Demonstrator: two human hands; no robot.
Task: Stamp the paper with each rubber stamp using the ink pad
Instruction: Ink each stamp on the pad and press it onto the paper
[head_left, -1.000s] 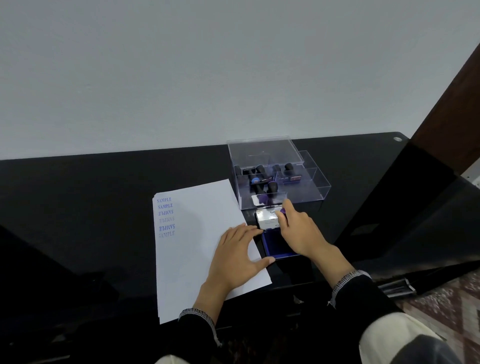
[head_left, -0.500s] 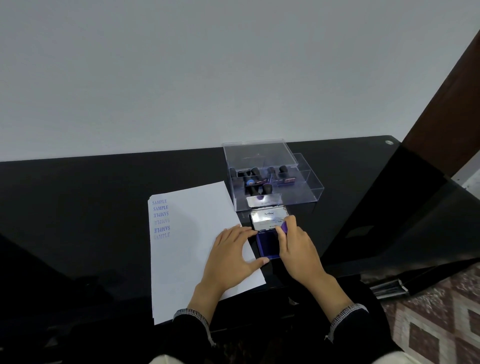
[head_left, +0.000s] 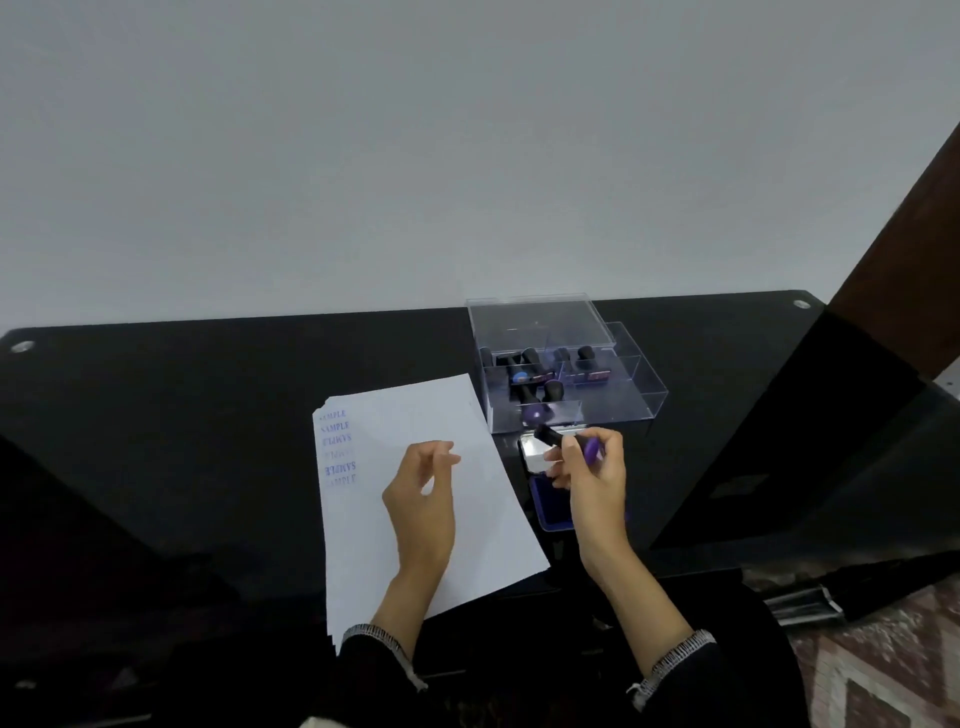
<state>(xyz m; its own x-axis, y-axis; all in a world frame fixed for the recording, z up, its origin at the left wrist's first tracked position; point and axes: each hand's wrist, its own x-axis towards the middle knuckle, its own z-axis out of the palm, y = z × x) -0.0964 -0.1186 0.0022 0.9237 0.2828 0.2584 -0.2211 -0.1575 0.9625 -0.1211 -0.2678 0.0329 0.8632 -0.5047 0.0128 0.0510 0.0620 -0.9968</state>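
Black table (head_left: 208, 415), paper (head_left: 415, 415) stamped "SAMPLE"

desk (head_left: 208, 415): glossy black, smooth | paper (head_left: 415, 415): matt white sheet | box (head_left: 613, 405) behind paper: clear plastic | ink pad lid (head_left: 532, 452) beside paper: shiny metal | sleeve cuffs (head_left: 675, 660): knit cloth

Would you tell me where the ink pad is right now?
In the head view, the open ink pad lies right of the paper, beneath the right hand.

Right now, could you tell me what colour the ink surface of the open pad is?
Deep blue-violet, in the head view: ink pad.
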